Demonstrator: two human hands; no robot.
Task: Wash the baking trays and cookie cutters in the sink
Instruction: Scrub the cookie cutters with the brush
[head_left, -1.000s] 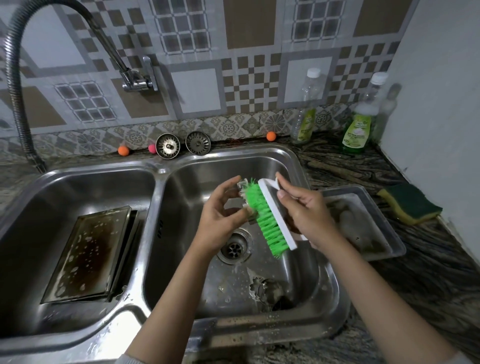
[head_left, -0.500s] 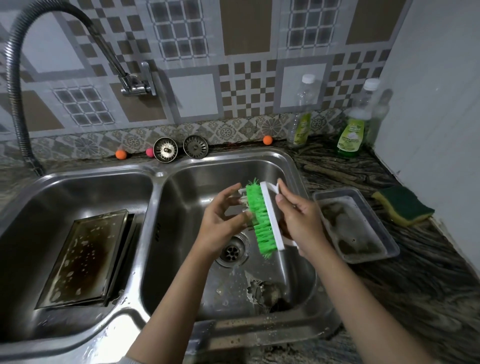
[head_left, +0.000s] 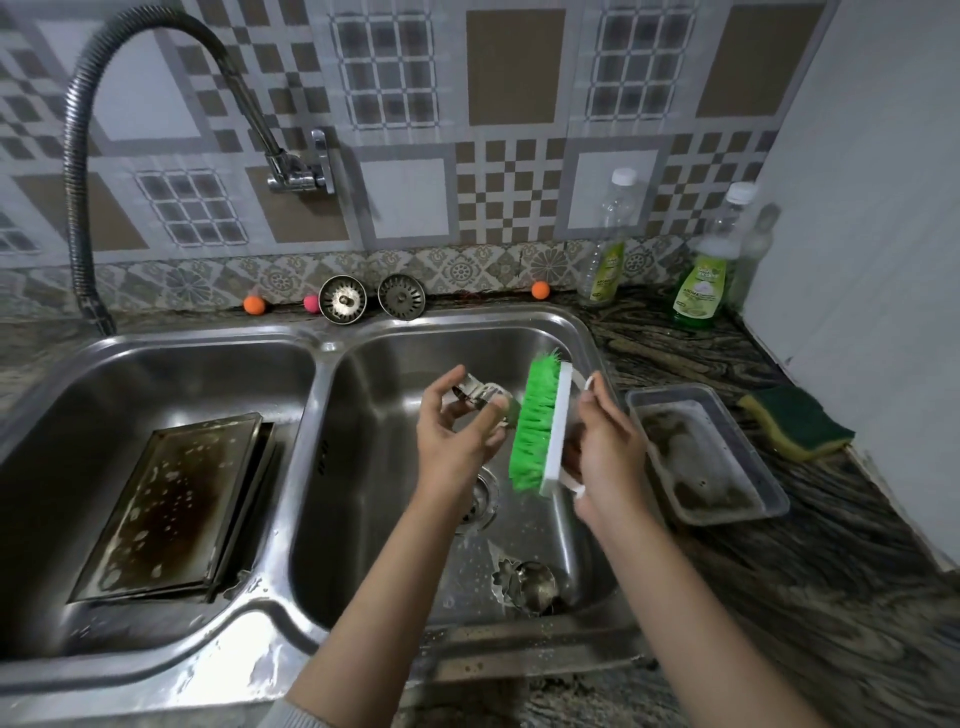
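Two hands, frame centre: left hand (head_left: 457, 436) pinches one cutter (head_left: 480, 397); right hand (head_left: 608, 447) grips one brush (head_left: 540, 421). Two more cutters (head_left: 524, 579) lie lower centre; trays (head_left: 171, 509) left.

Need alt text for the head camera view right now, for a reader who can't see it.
Over the right sink basin, the left hand holds a metal cookie cutter while the right hand holds a green-bristled scrub brush against it. Soapy baking trays lie in the left basin; more cutters sit below the hands.

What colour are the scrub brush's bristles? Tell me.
Bright green, on a white back; the scrub brush shows in the head view.
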